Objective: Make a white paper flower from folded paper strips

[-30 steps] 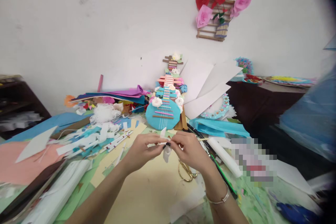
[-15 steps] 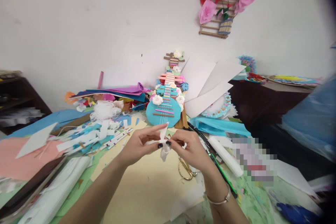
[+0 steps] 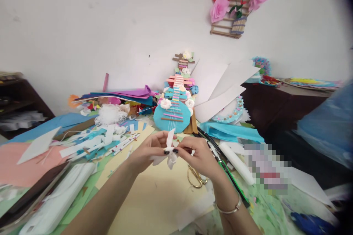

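Observation:
Between the fingertips of both hands is a small piece of folded white paper point(image 3: 171, 159), with one strip pointing up and loose ends hanging below. My left hand point(image 3: 151, 151) pinches it from the left, thumb against fingers. From the right, my right hand point(image 3: 199, 155) pinches the same paper, its thumb tip close to the left thumb. Under the hands lies a cream paper sheet point(image 3: 154, 202). Gold-handled scissors point(image 3: 195, 177) rest beneath my right hand, their blades hidden. Straight ahead, a blue paper lute point(image 3: 172, 114) with white flowers leans against the wall.
White paper strips point(image 3: 96, 143) and a bundle of white string point(image 3: 110, 115) lie at the left. Black and green pens point(image 3: 231, 181), a white roll point(image 3: 237, 163) and folded blue paper point(image 3: 231, 132) are at the right. A blue cloth-like item point(image 3: 313, 224) sits near the right corner.
The fingers of my left hand have curled back from the upright strip, and more of the white paper shows below the thumbs. The view has shifted slightly.

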`<action>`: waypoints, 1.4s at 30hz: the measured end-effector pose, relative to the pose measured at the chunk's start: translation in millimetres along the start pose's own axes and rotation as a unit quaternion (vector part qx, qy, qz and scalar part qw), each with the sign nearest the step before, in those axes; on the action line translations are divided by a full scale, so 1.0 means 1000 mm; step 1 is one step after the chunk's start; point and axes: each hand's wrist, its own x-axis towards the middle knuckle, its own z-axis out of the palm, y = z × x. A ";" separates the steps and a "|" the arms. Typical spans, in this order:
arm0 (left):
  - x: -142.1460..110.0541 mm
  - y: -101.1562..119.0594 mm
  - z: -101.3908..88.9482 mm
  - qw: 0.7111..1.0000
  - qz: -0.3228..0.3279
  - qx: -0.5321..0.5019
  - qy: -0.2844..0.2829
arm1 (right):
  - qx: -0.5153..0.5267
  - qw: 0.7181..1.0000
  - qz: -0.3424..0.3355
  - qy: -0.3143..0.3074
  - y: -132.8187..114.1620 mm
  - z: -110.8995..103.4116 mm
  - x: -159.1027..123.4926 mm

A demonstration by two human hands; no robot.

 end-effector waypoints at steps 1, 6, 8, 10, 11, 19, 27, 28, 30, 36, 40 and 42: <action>0.000 0.000 -0.001 1.000 -0.002 -0.005 0.003 | 0.001 1.000 0.002 0.000 0.000 0.001 0.000; 0.001 -0.003 -0.002 0.999 -0.015 -0.031 0.002 | 0.018 1.000 0.002 0.001 0.000 0.001 0.000; 0.001 -0.004 -0.002 0.999 -0.022 -0.039 -0.004 | 0.026 1.000 0.000 0.000 0.000 0.000 0.000; 0.002 -0.004 -0.002 0.999 -0.027 -0.044 -0.007 | 0.036 0.999 -0.002 0.002 -0.001 -0.001 0.000; 0.002 -0.004 -0.002 0.999 -0.029 -0.046 -0.006 | 0.042 0.999 -0.003 0.005 -0.001 -0.001 0.000; 0.000 -0.002 -0.001 0.999 -0.032 -0.043 0.005 | 0.061 0.998 -0.001 0.024 0.000 0.001 0.000; 0.000 -0.006 -0.002 0.999 -0.021 -0.039 0.015 | 0.009 1.000 -0.002 -0.004 -0.002 -0.001 0.000; 0.001 -0.006 -0.003 0.999 -0.019 -0.041 0.020 | 0.001 1.000 -0.003 -0.007 -0.001 -0.002 0.000; 0.002 -0.006 -0.003 0.998 -0.016 -0.046 0.033 | -0.003 1.000 -0.002 -0.009 0.002 -0.004 0.000; -0.001 -0.003 -0.009 0.995 -0.003 -0.069 0.069 | 0.035 0.998 0.046 -0.035 0.023 -0.026 -0.007; -0.001 -0.005 -0.010 0.996 -0.005 -0.071 0.055 | 0.133 0.983 0.129 0.017 0.035 -0.037 -0.011; 0.000 -0.009 -0.008 0.997 -0.015 -0.072 0.035 | 0.206 0.965 0.144 0.072 0.035 -0.031 -0.008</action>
